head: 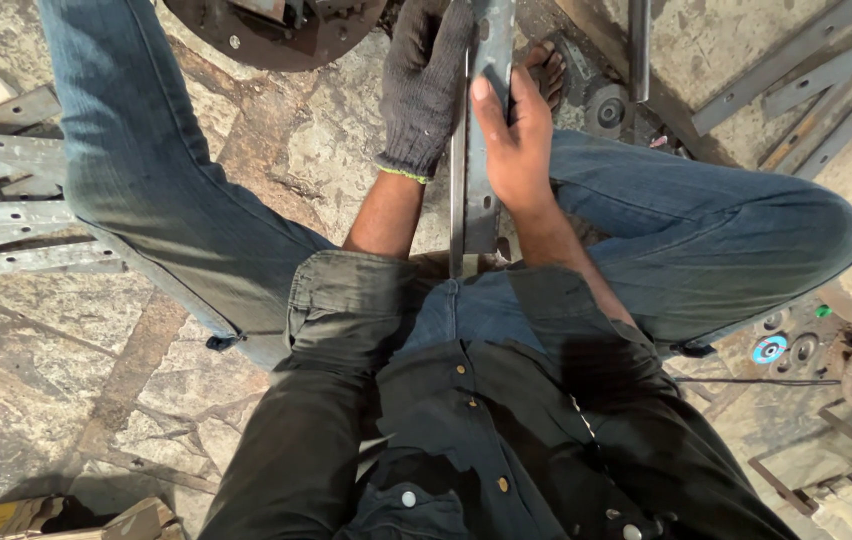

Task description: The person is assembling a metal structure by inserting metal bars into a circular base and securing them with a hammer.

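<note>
Metal angle bar (pixel 476 180) — both hands gripping

**A metalworking workshop on a stone floor**

A rough metal workshop is shown. The stone floor (pixel 96 340) is dusty and cracked. Galvanised angle bars (pixel 6 215) are piled at one side, more steel strips (pixel 806 70) are laid at the other. Grinding discs (pixel 781 348) and a rusty round plate (pixel 276 35) are seen nearby.

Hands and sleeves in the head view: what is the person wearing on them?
The left hand wears a dark grey knitted glove with a yellow-green trimmed cuff. The right hand is bare. Both dark, black-looking shirt sleeves are rolled up to about the elbows.
</note>
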